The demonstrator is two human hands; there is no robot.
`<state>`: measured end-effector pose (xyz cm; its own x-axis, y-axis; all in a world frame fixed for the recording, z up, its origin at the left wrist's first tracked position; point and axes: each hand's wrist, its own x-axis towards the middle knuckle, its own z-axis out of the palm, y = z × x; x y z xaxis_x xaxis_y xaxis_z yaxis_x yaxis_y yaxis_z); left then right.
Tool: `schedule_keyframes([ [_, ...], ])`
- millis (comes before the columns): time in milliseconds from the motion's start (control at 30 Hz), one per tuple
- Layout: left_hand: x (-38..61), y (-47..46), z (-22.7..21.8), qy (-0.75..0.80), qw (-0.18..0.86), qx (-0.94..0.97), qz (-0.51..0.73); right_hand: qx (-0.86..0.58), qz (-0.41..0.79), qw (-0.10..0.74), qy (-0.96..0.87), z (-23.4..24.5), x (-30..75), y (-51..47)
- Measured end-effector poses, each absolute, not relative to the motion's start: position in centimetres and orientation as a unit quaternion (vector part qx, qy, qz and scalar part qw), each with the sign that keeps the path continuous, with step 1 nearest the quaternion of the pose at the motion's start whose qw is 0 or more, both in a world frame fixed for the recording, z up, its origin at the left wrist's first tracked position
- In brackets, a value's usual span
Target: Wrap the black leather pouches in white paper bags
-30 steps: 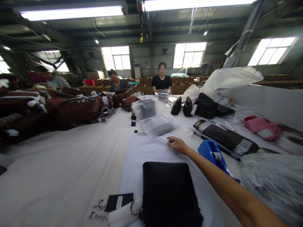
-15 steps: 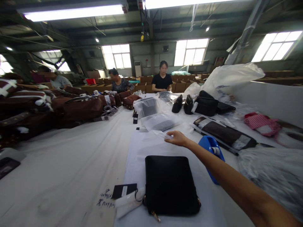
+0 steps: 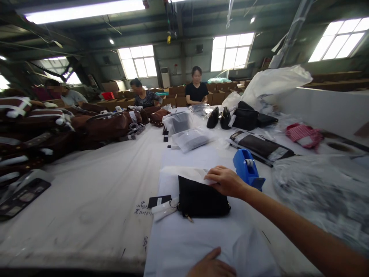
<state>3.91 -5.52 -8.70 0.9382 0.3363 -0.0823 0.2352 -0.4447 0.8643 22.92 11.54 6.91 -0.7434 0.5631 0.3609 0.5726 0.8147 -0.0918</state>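
Observation:
A black zip bag (image 3: pixel 203 200) lies on white paper sheets (image 3: pixel 175 238), its gold zip pull at the near edge. My right hand (image 3: pixel 226 181) grips the far edge of a tissue paper sheet (image 3: pixel 187 173) and holds it over the bag's far end. At the bottom edge, my left hand (image 3: pixel 211 266) rests on the near part of the paper, fingers apart and partly cut off by the frame. Left of the bag are a black tag (image 3: pixel 158 201) and a wrapped white bundle (image 3: pixel 164 211).
A blue tape dispenser (image 3: pixel 248 169) stands right of my right hand. Wrapped bags (image 3: pixel 191 138) lie beyond. Brown bags (image 3: pixel 100 129) are piled left, clear plastic (image 3: pixel 319 192) right. A co-worker in black (image 3: pixel 196 91) is across the table, with others further left.
My right hand has drawn the paper's far edge towards me, over the bag. My left hand has come into view at the bottom. The view has shifted, and the bag appears higher.

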Motion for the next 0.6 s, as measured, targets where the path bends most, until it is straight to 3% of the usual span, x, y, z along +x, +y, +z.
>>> schedule_keyframes([
  [233, 1.3, -6.2, -1.8, 0.187, 0.384, 0.88, 0.206, -0.302, -0.173, 0.175, -0.921, 3.5, 22.7, 7.2],
  [333, -0.1, -3.8, 1.6, 0.302, 0.213, 0.883, 0.288, -0.303, -0.2, 0.189, -0.912, 2.6, 22.6, 6.0],
  [467, -1.4, 1.7, 3.1, 0.395, -0.007, 0.89, 0.225, -0.309, -0.212, 0.194, -0.907, 1.8, 22.6, 5.0],
  [600, -1.8, 5.8, 1.5, 0.409, -0.059, 0.893, 0.176, -0.331, -0.218, 0.195, -0.897, 1.7, 23.2, 4.5],
])
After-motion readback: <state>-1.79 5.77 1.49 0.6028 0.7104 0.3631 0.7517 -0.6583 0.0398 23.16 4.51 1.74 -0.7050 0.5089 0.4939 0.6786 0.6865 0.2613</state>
